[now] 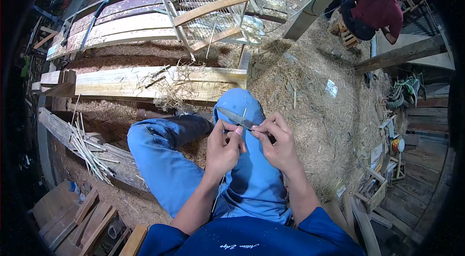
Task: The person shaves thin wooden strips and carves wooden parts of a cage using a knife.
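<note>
Over my right knee, both hands are close together. My right hand is closed on a knife, whose pointed blade lies across the front of my fingers toward the upper left. Fingers pinched, my left hand grips a thin pale strip. Its tip shows just past the blade, and a narrow length also hangs below the left hand along my lap. The blade overlaps the strip close to my left fingertips. My fingers partly hide the knife's handle.
A wooden frame strung with strips rests on planks ahead. Shavings cover a bench beam. A bundle of pale sticks lies on a board at left. A long-bladed tool lies at upper left. A person sits beyond a post.
</note>
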The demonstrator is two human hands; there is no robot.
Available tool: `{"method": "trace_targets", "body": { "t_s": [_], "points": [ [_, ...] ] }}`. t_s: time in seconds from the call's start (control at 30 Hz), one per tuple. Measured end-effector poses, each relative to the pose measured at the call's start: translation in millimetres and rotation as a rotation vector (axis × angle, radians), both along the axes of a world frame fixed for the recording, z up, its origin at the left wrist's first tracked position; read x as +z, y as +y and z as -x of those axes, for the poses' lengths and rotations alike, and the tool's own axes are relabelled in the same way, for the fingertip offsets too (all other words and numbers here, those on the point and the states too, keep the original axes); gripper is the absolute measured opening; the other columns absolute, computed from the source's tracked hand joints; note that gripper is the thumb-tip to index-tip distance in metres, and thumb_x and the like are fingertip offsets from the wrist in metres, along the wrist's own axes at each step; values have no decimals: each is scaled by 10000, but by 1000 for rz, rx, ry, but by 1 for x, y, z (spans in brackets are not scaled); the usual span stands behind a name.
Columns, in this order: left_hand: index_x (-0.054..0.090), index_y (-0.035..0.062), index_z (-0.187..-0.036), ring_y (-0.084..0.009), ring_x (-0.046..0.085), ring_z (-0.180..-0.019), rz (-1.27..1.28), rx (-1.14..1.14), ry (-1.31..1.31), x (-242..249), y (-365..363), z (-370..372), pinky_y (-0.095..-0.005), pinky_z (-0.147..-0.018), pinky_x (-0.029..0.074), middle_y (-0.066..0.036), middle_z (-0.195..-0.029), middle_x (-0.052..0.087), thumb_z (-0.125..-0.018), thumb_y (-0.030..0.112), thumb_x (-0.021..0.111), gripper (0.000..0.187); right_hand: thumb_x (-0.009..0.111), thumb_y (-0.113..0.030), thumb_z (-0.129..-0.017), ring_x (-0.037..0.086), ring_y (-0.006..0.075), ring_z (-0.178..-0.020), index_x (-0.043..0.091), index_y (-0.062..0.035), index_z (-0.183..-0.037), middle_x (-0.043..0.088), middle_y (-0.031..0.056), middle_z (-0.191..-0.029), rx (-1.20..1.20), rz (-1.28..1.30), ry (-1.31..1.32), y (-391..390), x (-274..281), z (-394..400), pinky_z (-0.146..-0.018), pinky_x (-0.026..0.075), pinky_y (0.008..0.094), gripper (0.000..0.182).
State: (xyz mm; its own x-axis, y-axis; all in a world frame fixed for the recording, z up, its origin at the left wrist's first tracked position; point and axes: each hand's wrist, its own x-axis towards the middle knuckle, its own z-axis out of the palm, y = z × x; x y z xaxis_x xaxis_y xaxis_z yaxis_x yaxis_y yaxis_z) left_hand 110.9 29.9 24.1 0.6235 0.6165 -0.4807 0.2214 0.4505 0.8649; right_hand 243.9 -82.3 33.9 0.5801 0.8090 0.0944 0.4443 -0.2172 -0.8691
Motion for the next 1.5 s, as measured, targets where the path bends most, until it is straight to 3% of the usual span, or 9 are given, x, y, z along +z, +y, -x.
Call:
{"method": "trace_targets", "body": {
  "t_s": [0.23, 0.53, 0.8, 0.9, 0.97, 1.17, 1.5],
  "points": [
    [502, 28, -1008, -85, 560, -552, -63, 19, -30, -7, -7, 7, -254, -505, 406, -47, -638, 596, -1069, 107, 595, 137, 760, -44, -880, 688, 300, -776, 746, -38, -965, 597, 96, -932, -57, 22, -114, 2, -3, 10, -641, 531, 415, 87],
    [516, 30, -1003, -80, 538, -530, 27, 41, -36, -2, -18, 23, -250, -483, 378, -48, -633, 606, -1064, 133, 617, 156, 750, -40, -878, 700, 290, -752, 735, -54, -975, 604, 84, -949, -113, 2, -209, 4, -6, 13, -603, 535, 413, 99],
    [533, 31, -1008, -76, 475, -416, 14, 24, 28, 2, -1, 1, -273, -371, 329, -53, -600, 596, -1070, 169, 614, 172, 745, -34, -880, 689, 288, -755, 730, -53, -955, 591, 86, -939, -33, -6, -172, 0, -2, 11, -616, 531, 419, 79],
    [534, 25, -1002, -77, 458, -404, 1, 33, 3, -5, -4, 6, -274, -363, 324, -52, -600, 595, -1071, 166, 610, 175, 766, 21, -853, 645, 255, -750, 731, -6, -935, 599, 116, -895, -51, -5, -127, 2, -1, 13, -639, 508, 357, 93],
    [534, 22, -1000, -78, 448, -395, -18, 43, -27, -7, -9, 12, -275, -357, 320, -52, -602, 596, -1072, 164, 607, 175, 761, -64, -883, 687, 303, -767, 727, -61, -946, 593, 90, -938, -93, 23, -150, 4, -1, 14, -620, 530, 425, 72],
    [543, 21, -997, -73, 433, -387, 97, 29, 13, 0, -16, 26, -271, -355, 314, -48, -600, 595, -1069, 163, 613, 175, 763, -71, -882, 687, 308, -766, 723, -59, -938, 594, 92, -933, -106, 25, -171, 5, -5, 14, -622, 532, 426, 69],
    [549, 19, -999, -66, 460, -411, -31, 58, -79, -13, -15, 14, -268, -367, 326, -42, -607, 595, -1070, 172, 617, 182, 763, -85, -884, 683, 309, -751, 719, -52, -921, 590, 92, -925, -68, 36, -205, 3, -3, 15, -605, 529, 430, 66]
  ]
}}
